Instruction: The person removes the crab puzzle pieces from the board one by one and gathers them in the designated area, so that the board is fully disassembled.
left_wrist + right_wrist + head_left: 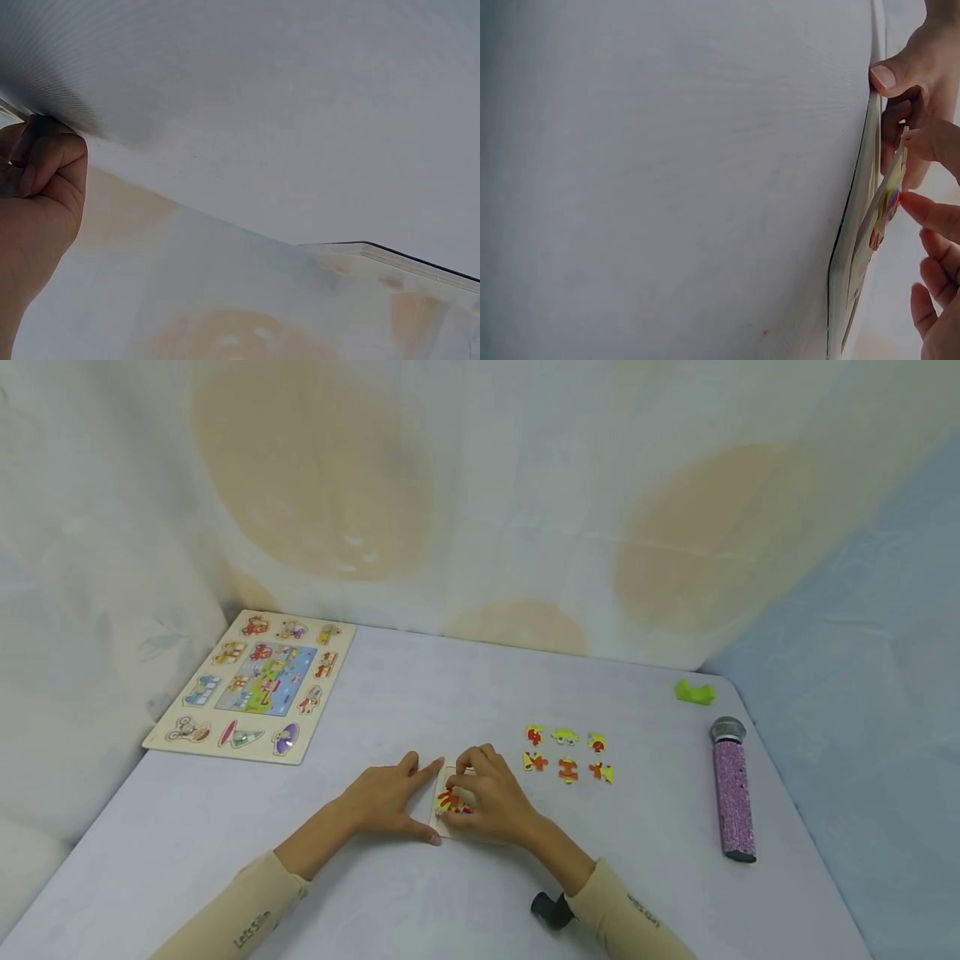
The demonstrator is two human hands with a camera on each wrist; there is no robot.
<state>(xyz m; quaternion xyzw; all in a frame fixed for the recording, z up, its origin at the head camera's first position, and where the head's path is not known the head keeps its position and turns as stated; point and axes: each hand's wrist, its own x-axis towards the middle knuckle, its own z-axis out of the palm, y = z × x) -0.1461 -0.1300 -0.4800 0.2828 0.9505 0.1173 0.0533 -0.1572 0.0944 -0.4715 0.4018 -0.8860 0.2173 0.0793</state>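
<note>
A small puzzle board point(436, 823) lies flat on the table with red-and-yellow puzzle pieces point(452, 802) at its left part. My left hand point(382, 797) grips the board's left side, thumb at the near corner and index finger at the far one. In the left wrist view, the fingers of a hand point(49, 161) are bent. My right hand point(497, 800) bends over the board, its thumb and index finger pinching a colourful puzzle piece point(891, 193), seen edge-on in the right wrist view. The right hand hides most of the board's right part.
Several loose red-and-yellow pieces point(567, 768) lie in two rows right of the board. A large vehicle puzzle point(313, 742) is at the back left. To the right lie a glittery pink microphone point(734, 797) and a bright green object point(694, 693). A black part point(551, 910) shows by the right sleeve.
</note>
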